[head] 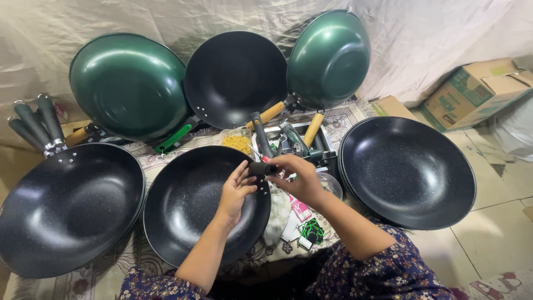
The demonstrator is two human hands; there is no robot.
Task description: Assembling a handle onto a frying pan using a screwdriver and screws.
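Hands (266, 180) over patterned cloth (83, 283), tiled floor (499, 233) alongside

A brown cardboard box (476, 91) with green printed panels lies tilted on the floor, far right of and above the right grip (297, 176). A smaller cardboard box (390, 106) sits just left of it. A pink packet (301, 210) lies just below that grip, with white labels (291, 229) underneath.

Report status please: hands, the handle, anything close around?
Left hand and right hand both gripping a short black handle. Held over the middle black wok. More woks around; drill behind.
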